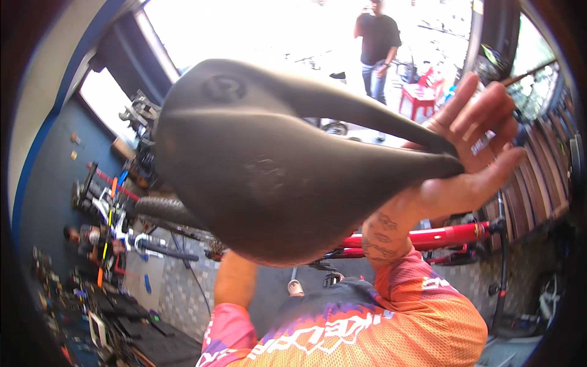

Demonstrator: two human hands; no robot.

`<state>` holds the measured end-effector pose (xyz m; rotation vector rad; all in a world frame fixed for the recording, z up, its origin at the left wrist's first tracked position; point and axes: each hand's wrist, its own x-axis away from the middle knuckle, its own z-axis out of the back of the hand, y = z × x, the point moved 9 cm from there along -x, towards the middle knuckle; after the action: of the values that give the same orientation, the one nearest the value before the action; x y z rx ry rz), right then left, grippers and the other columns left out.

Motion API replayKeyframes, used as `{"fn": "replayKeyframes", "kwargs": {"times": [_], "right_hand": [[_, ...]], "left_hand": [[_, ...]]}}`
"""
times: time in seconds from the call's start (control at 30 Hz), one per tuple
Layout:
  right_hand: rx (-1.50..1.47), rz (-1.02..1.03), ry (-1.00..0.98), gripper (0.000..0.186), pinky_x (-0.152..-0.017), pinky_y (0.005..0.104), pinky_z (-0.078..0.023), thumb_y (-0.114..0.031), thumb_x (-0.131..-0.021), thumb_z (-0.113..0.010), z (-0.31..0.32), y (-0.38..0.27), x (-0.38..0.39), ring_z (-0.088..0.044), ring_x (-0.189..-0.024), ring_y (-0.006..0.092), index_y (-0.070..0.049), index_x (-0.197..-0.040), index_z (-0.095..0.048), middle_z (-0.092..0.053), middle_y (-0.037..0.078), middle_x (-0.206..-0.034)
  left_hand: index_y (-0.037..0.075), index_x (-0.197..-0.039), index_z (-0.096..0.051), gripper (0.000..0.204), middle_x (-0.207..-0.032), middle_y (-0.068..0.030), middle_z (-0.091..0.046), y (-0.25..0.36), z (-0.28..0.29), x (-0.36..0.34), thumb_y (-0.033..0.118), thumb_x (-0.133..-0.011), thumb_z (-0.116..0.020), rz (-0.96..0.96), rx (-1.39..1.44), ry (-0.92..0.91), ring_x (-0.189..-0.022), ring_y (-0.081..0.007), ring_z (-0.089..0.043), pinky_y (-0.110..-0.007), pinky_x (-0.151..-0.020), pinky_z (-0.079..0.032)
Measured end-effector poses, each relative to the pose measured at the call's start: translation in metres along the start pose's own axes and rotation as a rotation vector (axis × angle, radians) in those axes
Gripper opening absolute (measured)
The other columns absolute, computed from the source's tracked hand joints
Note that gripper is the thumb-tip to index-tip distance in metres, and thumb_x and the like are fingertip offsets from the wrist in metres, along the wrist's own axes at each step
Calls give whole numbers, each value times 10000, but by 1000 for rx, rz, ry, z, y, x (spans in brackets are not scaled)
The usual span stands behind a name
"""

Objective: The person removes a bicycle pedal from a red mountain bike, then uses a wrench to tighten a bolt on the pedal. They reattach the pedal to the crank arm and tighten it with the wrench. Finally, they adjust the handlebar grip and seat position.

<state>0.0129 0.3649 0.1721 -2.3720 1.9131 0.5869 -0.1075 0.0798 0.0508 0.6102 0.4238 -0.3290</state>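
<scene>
A large black bicycle saddle (293, 177) fills the middle of the view, close up, its wide rear to the left and its narrow nose to the right. My right hand (480, 131) is at the nose, palm turned up and fingers spread apart; the nose overlaps the palm, and I cannot make out how firmly it touches. Of my left arm only the forearm (235, 278) shows; the hand is hidden behind the saddle. Below the saddle runs the red frame tube (452, 235) of a bicycle, partly covered by my right forearm.
A knobby tyre (165, 208) and other bike parts lie to the left. Another person (378, 43) in a dark shirt stands at the bright opening, near a red stool (417, 101). Wooden slats (538, 171) line the right side. A second person (85, 241) is at far left.
</scene>
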Motion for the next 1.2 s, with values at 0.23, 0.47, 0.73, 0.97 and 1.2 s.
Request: {"fn": "replayKeyframes", "kwargs": {"times": [0.23,0.47,0.73,0.97,1.2], "right_hand": [[-115,-2,-81,467,-1135,597,-539,-191,-972,-751,3,-1,5,-598,-1307,366,46,-1284,-497,-560,236,-1324],[-16,13,-186,399,-1174,593,-499,-292,-1009,-682,-5,8,9,-641,-1207,344,24,-1182,-510,-565,187,-1218],[72,-45,-272,377,-1106,552,-526,-326,-1043,-639,-11,2,28,-663,-1154,309,14,-1170,-540,-595,167,-1176],[83,-172,-299,366,-1025,508,-567,-338,-1056,-623,-14,7,58,-681,-1108,279,8,-1159,-565,-624,151,-1141],[113,-348,-240,362,-944,463,-608,-350,-1070,-607,2,-6,64,-698,-1062,249,2,-1149,-589,-653,135,-1105]], "left_hand": [[62,-1274,-574,274,-711,-86,-568,-24,19,47,111,-1006,-604,73,246,52,-634,-207,-554,-337,-599,-443],[47,-1189,-604,141,-613,-17,-494,-43,-28,151,108,-1076,-548,540,931,303,-552,-104,-484,-251,-528,-390],[8,-1270,-614,620,-1029,-67,-660,18,39,172,453,-903,-843,101,436,199,-878,-136,-625,-286,-770,-527],[-9,-1040,-718,493,-943,-82,-696,17,5,185,351,-788,-940,72,240,275,-886,-235,-649,-375,-810,-474],[-54,-898,-723,300,-810,-8,-663,-21,-19,194,216,-894,-853,180,463,219,-700,-109,-531,-322,-598,-399]]}}
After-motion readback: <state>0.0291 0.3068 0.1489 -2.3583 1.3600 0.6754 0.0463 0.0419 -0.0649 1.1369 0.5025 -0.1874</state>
